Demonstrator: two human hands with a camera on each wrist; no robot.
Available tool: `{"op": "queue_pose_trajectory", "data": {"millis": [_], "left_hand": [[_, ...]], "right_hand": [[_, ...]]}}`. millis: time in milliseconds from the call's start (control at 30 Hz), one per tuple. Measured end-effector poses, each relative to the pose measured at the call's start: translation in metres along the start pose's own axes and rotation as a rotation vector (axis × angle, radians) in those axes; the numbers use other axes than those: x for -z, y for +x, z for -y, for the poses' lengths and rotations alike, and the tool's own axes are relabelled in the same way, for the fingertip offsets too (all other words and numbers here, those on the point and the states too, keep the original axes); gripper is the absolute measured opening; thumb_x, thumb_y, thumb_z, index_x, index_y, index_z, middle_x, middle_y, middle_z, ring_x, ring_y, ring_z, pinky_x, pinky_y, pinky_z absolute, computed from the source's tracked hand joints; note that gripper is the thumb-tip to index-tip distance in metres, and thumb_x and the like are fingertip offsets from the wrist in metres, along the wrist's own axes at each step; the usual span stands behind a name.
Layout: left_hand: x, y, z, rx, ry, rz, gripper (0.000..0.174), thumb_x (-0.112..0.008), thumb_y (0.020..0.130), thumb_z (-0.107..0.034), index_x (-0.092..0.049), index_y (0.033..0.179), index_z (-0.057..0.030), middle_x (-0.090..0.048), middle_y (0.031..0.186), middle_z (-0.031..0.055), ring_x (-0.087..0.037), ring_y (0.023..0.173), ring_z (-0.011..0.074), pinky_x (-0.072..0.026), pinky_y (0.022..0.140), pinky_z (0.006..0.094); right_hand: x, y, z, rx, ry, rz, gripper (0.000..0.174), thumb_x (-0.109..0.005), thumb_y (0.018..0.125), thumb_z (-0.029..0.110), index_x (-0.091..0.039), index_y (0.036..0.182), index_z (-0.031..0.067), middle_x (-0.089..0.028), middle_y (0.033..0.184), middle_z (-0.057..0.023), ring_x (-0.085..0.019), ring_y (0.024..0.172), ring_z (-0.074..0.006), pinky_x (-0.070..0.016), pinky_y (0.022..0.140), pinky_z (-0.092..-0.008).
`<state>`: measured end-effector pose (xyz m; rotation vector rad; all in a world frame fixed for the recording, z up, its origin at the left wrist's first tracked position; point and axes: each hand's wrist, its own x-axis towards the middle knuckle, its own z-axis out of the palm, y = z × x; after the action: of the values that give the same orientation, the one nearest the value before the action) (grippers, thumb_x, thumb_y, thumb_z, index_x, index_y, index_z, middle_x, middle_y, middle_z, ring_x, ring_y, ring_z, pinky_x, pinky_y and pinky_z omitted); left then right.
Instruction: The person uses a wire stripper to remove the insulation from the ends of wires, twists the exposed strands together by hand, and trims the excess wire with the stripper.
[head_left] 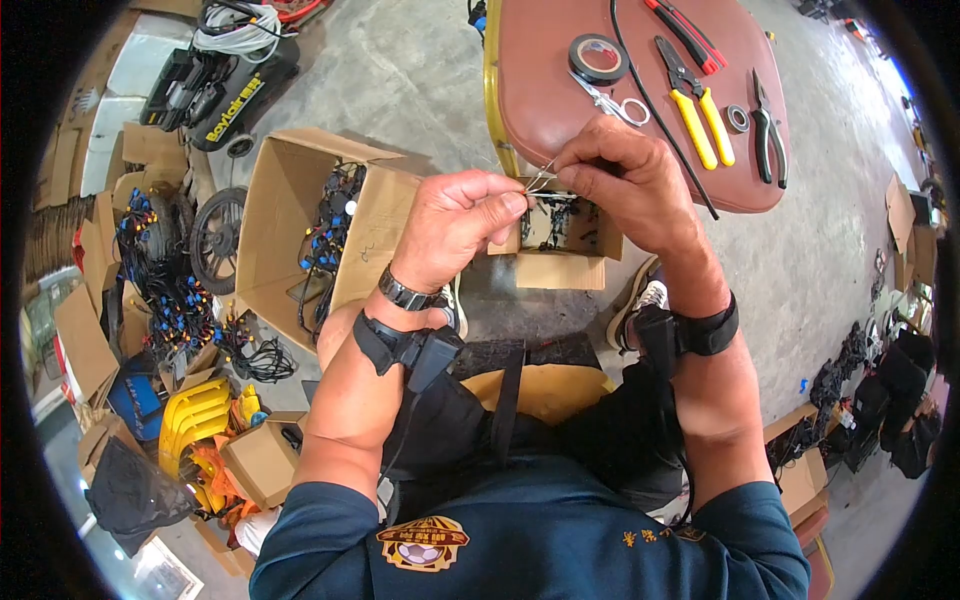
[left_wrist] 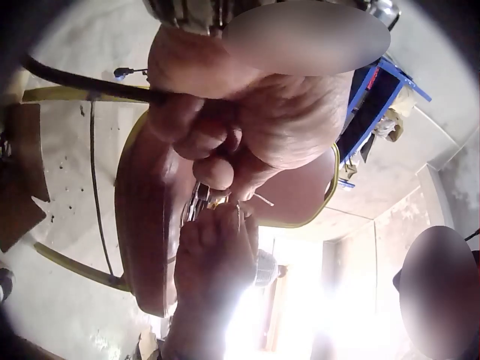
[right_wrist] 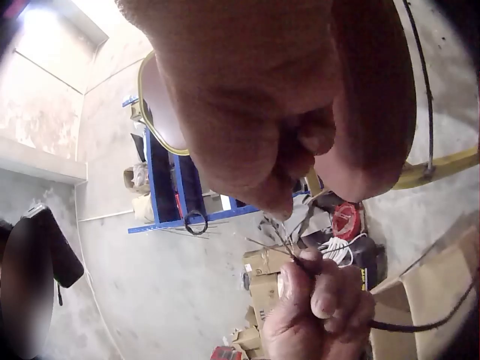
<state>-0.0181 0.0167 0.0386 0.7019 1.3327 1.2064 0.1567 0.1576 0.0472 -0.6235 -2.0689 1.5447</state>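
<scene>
In the head view, the left hand (head_left: 455,222) pinches thin wires (head_left: 538,184) between thumb and index finger. Opposite it, the right hand (head_left: 632,182) pinches the wire ends, the two sets of fingertips close together. From the left hand a dark cable (right_wrist: 409,327) trails away in the right wrist view, where thin strands (right_wrist: 281,238) fan out above the left fingertips. The left wrist view shows both hands, left (left_wrist: 255,112) and right (left_wrist: 214,262), meeting at the wires, whose exact contact is partly hidden by fingers.
On the brown seat (head_left: 540,110) lie black tape (head_left: 599,60), scissors (head_left: 612,103), yellow-handled pliers (head_left: 700,125), black pliers (head_left: 768,140), red cutters (head_left: 688,38) and a black tube (head_left: 650,100). Below stand an open box (head_left: 560,272) and a larger carton (head_left: 270,215) with wire bundles.
</scene>
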Motion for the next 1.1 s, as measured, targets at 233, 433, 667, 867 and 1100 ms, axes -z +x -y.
{"op": "queue_pose_trajectory", "data": {"millis": [233, 433, 667, 867, 1100], "left_hand": [[-0.002, 0.001, 0.002, -0.033, 0.140, -0.067, 0.014, -0.069, 0.090, -0.014, -0.070, 0.099, -0.0032, -0.062, 0.067, -0.0022, -0.051, 0.056, 0.0019, -0.0362, 0.048, 0.0170], [-0.001, 0.002, 0.004, 0.022, 0.084, -0.073, 0.015, -0.067, 0.091, -0.013, -0.069, 0.101, -0.0012, -0.064, 0.071, 0.0017, -0.055, 0.059, 0.0058, -0.0424, 0.052, 0.0202], [0.000, 0.006, 0.013, -0.041, -0.002, -0.046, 0.016, -0.062, 0.094, -0.008, -0.066, 0.103, 0.0035, -0.067, 0.076, 0.0083, -0.062, 0.066, 0.0141, -0.0517, 0.063, 0.0272], [0.002, 0.009, 0.017, -0.053, -0.054, -0.060, 0.017, -0.063, 0.093, -0.007, -0.065, 0.106, 0.0033, -0.069, 0.079, 0.0102, -0.066, 0.068, 0.0164, -0.0542, 0.064, 0.0288], [-0.002, 0.010, 0.013, -0.059, -0.059, -0.142, 0.018, -0.064, 0.093, -0.008, -0.065, 0.108, 0.0019, -0.070, 0.083, 0.0095, -0.067, 0.067, 0.0157, -0.0552, 0.061, 0.0277]], "right_hand": [[0.001, -0.002, 0.005, -0.103, 0.075, 0.036, 0.008, -0.067, 0.082, 0.004, -0.069, 0.089, -0.0006, -0.060, 0.080, -0.0022, -0.058, 0.074, -0.0086, -0.0469, 0.067, -0.0260], [-0.004, -0.003, 0.005, -0.095, 0.057, -0.032, 0.008, -0.068, 0.082, 0.004, -0.069, 0.088, -0.0007, -0.059, 0.077, -0.0018, -0.056, 0.071, -0.0076, -0.0465, 0.065, -0.0248], [-0.009, -0.002, 0.004, 0.004, -0.029, -0.127, 0.007, -0.068, 0.081, 0.002, -0.069, 0.087, 0.0000, -0.058, 0.074, -0.0021, -0.056, 0.068, -0.0081, -0.0455, 0.060, -0.0256], [-0.012, -0.003, 0.006, 0.163, -0.127, -0.128, 0.012, -0.067, 0.077, -0.004, -0.069, 0.088, 0.0002, -0.055, 0.075, -0.0024, -0.050, 0.063, -0.0091, -0.0393, 0.056, -0.0240], [-0.030, -0.007, 0.005, 0.221, -0.118, -0.072, 0.011, -0.067, 0.077, -0.003, -0.069, 0.087, 0.0014, -0.053, 0.072, -0.0039, -0.049, 0.059, -0.0112, -0.0392, 0.054, -0.0255]]}}
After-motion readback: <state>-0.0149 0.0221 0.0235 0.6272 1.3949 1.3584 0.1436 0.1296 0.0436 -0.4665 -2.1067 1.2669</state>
